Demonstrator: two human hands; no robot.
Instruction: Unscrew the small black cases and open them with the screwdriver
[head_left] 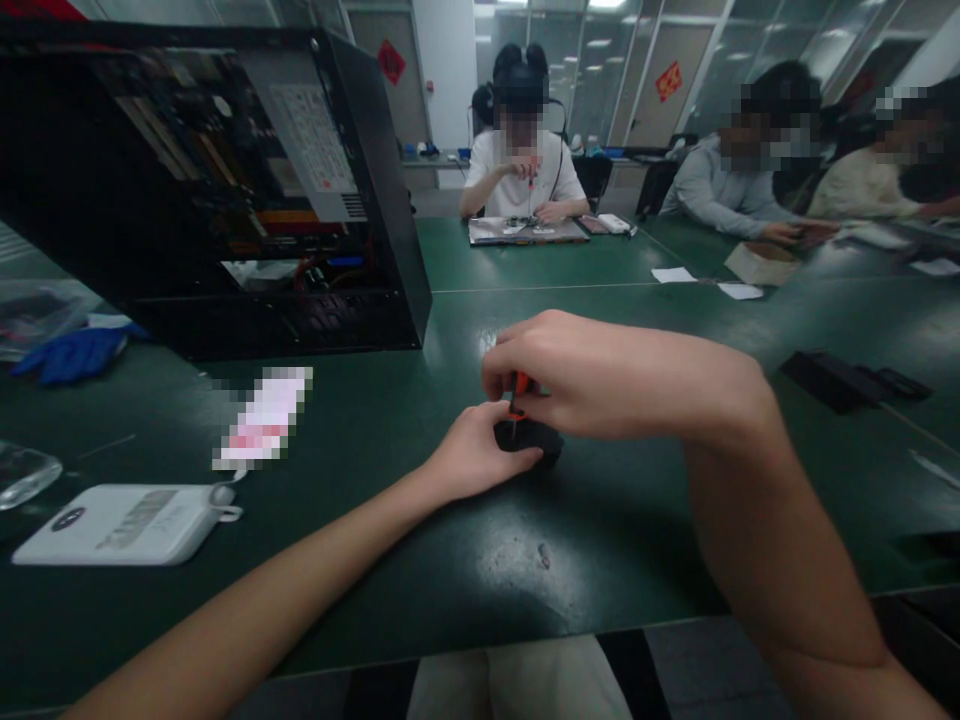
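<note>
On the green table in front of me lies a small black mouse-shaped device (541, 440). My left hand (480, 450) grips it from the left, thumb along the near edge and fingers at the far side. Above it, my right hand (536, 365) is closed around the orange and black handle of a screwdriver (520, 392). The screwdriver stands almost upright, its thin shaft pointing down at the device. Whether the tip sits in a screw cannot be made out. My right wrist is bent, with the forearm coming in from the lower right.
An opened black computer case (382, 200) stands at the left. Nearer me lie a white power bank (172, 535) and a pixelated phone-like item (266, 418); blue gloves (71, 355) are further left. Black items (832, 380) lie right. Across the table, a person (555, 165) works on a flat panel (529, 232).
</note>
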